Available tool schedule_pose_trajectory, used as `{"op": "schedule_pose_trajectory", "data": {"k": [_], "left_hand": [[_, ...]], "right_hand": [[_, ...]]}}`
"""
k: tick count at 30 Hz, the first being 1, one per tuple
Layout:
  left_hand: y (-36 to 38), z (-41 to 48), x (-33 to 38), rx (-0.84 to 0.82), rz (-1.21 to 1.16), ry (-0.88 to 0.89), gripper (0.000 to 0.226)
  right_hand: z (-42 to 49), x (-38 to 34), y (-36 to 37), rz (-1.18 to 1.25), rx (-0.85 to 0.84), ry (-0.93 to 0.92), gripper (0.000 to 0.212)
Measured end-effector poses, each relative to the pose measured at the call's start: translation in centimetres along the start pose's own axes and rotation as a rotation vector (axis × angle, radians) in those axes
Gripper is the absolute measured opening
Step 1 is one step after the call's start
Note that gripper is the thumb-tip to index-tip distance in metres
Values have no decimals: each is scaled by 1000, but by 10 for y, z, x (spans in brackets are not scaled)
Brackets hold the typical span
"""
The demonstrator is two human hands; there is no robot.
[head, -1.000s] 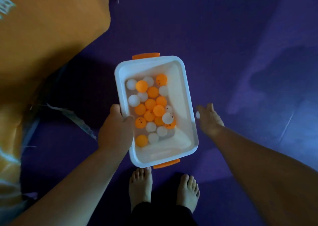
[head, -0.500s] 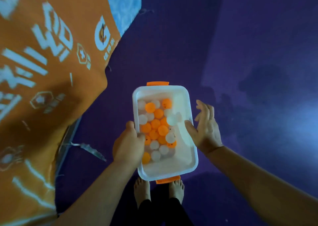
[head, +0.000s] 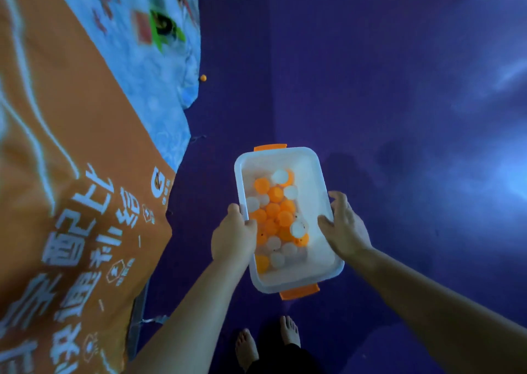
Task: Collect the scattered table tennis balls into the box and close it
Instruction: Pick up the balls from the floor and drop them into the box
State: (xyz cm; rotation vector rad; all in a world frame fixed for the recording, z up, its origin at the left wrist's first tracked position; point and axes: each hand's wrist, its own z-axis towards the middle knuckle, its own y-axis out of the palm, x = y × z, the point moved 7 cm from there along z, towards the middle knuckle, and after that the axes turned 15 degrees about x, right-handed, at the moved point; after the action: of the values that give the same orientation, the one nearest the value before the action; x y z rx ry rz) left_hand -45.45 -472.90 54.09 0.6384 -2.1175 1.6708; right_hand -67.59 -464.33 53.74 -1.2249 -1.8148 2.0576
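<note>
Floor [head: 370,88]: purple mat, orange banner [head: 57,174] on the left.
Box [head: 313,162]: white, stiff, lidless, carried above the floor; probably light, best held by its long rims.
Left hand [head: 232,238]: clamped on the left rim.
Right hand [head: 346,229]: fingers loosely bent on the right rim.
Balls [head: 275,211]: light, rolly, heaped inside.
Stray ball [head: 203,77]: orange, by the blue cloth [head: 159,94].

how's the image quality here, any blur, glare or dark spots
Head view: dim and blue-tinted overall; pale glare patch on the purple floor at right; the blue patterned cloth at upper left is motion-smeared; the white box and its balls look soft and slightly washed out; the loose orange ball is tiny; wide-angle stretch at the edges; feet at the bottom sit in shadow.
</note>
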Motion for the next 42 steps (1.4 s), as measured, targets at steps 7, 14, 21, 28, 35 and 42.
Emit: {"op": "schedule_pose_trajectory", "data": {"k": [7,14,21,28,35,42], "left_hand": [[-8,-26,93,-75,-51,78,18],[39,-32,176,-191,-22,141,13],[95,-7,245,-261,-3,95,17],[107,41,270,-213,-74,26,17],[95,135,281,-155,-134,-61,20],[60,271,305,-122,-182,-66,18]], "right_hand": [[-8,33,-95,-51,23,91,37],[18,98,-145,85,111,233,15],[91,151,-170,116,83,285,21],[181,147,-163,121,-28,179,21],[283,93,-136,83,-93,59,23],[403,4,-109,73,-117,5,21]]}}
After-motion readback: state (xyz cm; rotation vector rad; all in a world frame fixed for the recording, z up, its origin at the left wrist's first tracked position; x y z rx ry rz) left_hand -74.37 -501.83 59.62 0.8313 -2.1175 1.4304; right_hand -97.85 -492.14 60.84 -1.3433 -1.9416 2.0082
